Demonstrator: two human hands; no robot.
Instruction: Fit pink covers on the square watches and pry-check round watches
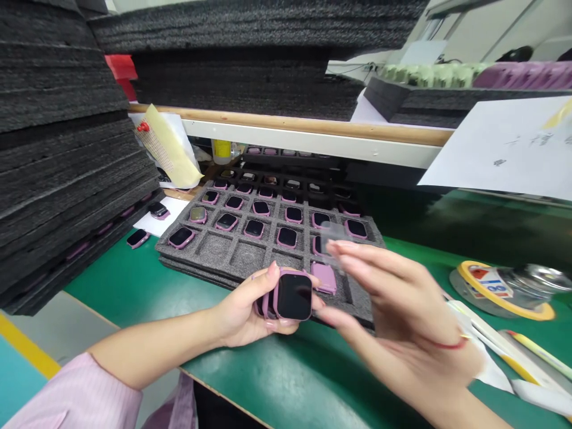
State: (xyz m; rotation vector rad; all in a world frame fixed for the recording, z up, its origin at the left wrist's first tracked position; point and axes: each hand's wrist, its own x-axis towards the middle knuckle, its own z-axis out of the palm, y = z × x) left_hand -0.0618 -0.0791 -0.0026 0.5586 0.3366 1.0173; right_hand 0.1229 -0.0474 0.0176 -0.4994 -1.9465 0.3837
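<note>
My left hand [254, 310] is closed around a small stack of purple-framed smartwatch cases. The front smartwatch case [294, 296] faces me with its black screen. At the fingertips of my right hand [393, 304] is a small square of clear film [336, 241], blurred and see-through. The right thumb is apart from the other fingers, close to the right edge of the stack. Behind both hands lies a grey foam tray [210, 253] with rows of similar cases. One purple piece [323, 277] in its front row shows no dark screen. Several front pockets hold nothing.
Tall stacks of black foam sheets [67, 137] stand at the left, with more on the shelf [313, 134] above. Two watch cases lie on the green table [268, 381] left of the tray. A metal-topped jar [504, 286], pens and a white cloth are at right.
</note>
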